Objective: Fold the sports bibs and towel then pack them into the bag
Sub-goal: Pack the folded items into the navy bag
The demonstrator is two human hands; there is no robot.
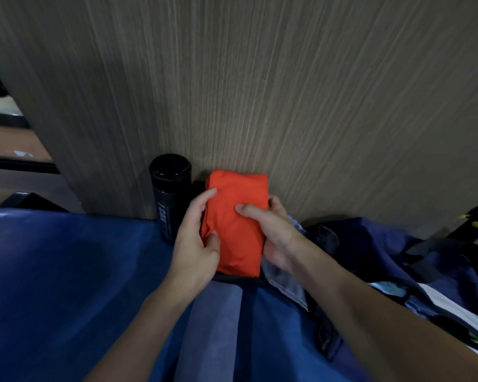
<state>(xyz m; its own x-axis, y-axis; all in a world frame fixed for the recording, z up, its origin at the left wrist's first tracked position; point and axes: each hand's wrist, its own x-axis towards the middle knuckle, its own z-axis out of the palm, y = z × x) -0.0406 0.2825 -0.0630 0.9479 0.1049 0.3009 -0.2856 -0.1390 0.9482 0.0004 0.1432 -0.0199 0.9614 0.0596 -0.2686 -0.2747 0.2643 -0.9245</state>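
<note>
A folded orange sports bib [239, 213] forms a compact upright rectangle in front of me, close to the wooden panel. My left hand [198, 238] grips its left edge, thumb on the front, fingers along the side. My right hand [268, 232] holds its right edge, thumb pressed across the front, fingers curled behind. Under the bib lies a dark edge, possibly another folded item. A navy bag [370, 244] with black straps lies open to the right. A pale patterned cloth [284, 282] shows under my right wrist.
A black bottle [169, 194] stands just left of the bib against the wood-grain panel [260, 92]. Blue cushioned seating [66, 271] spreads below and left. A white and blue item [439, 299] lies at lower right beside the bag.
</note>
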